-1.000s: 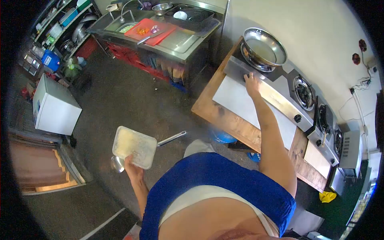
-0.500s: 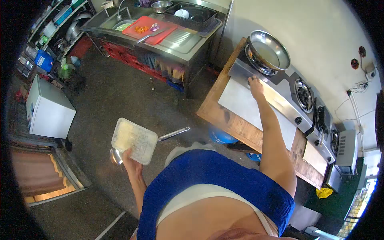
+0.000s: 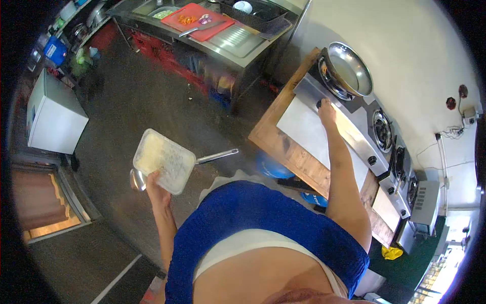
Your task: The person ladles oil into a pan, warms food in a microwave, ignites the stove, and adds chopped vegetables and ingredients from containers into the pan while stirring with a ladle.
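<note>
My left hand (image 3: 158, 188) is closed on the near edge of a clear plastic container (image 3: 178, 161) with pale, whitish contents, thumb over the top. A steel ladle (image 3: 216, 156) runs beneath the container; its bowl sticks out at the left and its handle at the right. How the fingers hold the ladle underneath is hidden. My right hand (image 3: 328, 112) grips a black knob (image 3: 319, 104) on the front of the gas stove (image 3: 349, 126). Over the burner behind that knob a steel pan (image 3: 350, 68) sits tilted, with what looks like a little liquid inside.
The stove stands on a wooden table (image 3: 276, 133) along the right wall. A steel sink counter (image 3: 240, 48) at the back bears a red chopping board (image 3: 207, 31) with a knife (image 3: 202, 29) and chopped vegetables. A white cabinet (image 3: 55, 116) stands on the floor at left.
The view has shifted slightly. The container and ladle appear a little further left and higher in view. My right hand stays at the stove knob, its fingers turned slightly.
</note>
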`<action>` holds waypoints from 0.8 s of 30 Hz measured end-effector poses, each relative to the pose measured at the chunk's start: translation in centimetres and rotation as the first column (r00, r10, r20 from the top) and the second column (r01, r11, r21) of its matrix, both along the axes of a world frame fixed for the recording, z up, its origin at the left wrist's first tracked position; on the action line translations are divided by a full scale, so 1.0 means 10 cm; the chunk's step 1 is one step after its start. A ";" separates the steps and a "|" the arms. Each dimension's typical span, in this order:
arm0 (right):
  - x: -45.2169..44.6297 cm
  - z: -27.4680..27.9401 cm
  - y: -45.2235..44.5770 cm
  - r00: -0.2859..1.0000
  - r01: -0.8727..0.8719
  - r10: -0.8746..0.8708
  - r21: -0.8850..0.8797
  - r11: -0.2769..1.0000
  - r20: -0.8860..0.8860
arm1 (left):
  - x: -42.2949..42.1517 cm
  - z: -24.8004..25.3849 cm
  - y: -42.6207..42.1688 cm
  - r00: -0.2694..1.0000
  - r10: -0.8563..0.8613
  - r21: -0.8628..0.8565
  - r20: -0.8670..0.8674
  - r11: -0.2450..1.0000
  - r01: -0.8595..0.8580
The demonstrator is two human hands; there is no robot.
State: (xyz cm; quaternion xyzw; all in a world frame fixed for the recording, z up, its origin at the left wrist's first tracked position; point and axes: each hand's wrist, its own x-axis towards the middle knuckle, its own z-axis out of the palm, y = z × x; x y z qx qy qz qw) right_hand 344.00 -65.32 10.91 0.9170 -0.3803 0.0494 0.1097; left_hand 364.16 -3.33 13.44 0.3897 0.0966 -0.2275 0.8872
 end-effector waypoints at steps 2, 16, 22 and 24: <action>0.00 -0.09 -0.08 0.999 0.039 -0.039 0.021 0.999 0.037 | -0.02 0.04 0.01 1.000 0.009 0.003 -0.005 1.000 -0.009; 0.00 -0.15 -0.07 0.984 0.100 -0.103 0.034 0.994 0.148 | -0.04 0.00 0.11 1.000 -0.004 -0.004 0.017 1.000 0.004; 0.02 -0.12 -0.06 0.976 0.151 -0.162 0.089 0.985 0.144 | -0.04 -0.02 0.12 0.999 -0.022 -0.021 0.038 1.000 0.023; 0.03 -0.12 -0.05 0.978 0.159 -0.168 0.079 0.984 0.124 | -0.03 -0.06 0.14 0.999 -0.038 0.032 0.024 0.999 0.037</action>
